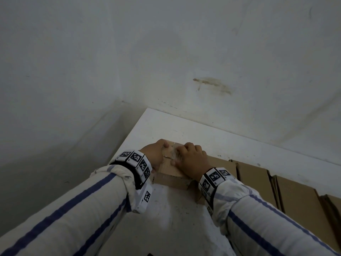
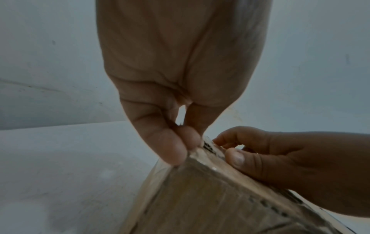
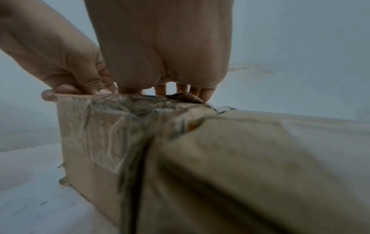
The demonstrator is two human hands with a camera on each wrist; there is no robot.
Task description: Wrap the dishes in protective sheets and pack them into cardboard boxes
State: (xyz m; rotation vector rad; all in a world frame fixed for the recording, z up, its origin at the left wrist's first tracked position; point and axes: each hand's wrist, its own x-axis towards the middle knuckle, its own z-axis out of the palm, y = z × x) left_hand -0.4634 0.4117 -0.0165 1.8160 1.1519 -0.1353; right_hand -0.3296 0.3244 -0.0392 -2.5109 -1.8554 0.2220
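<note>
A small brown cardboard box (image 1: 171, 179) stands on the white table (image 1: 166, 126), its top seam covered with wrinkled clear tape (image 1: 170, 154). My left hand (image 1: 160, 150) grips the box's top left edge; in the left wrist view the left hand (image 2: 186, 147) pinches that corner between thumb and fingers. My right hand (image 1: 184, 152) lies on the box top with fingers curled over the far edge. The right wrist view shows the right hand (image 3: 164, 90) at the torn, taped edge of the box (image 3: 96, 134). No dish or protective sheet is in view.
Several flattened cardboard boxes (image 1: 258, 174) lie in a row along the table's right side. The table stands in a corner against a stained white wall (image 1: 212, 85). The table's left edge (image 1: 127, 141) runs just left of the box.
</note>
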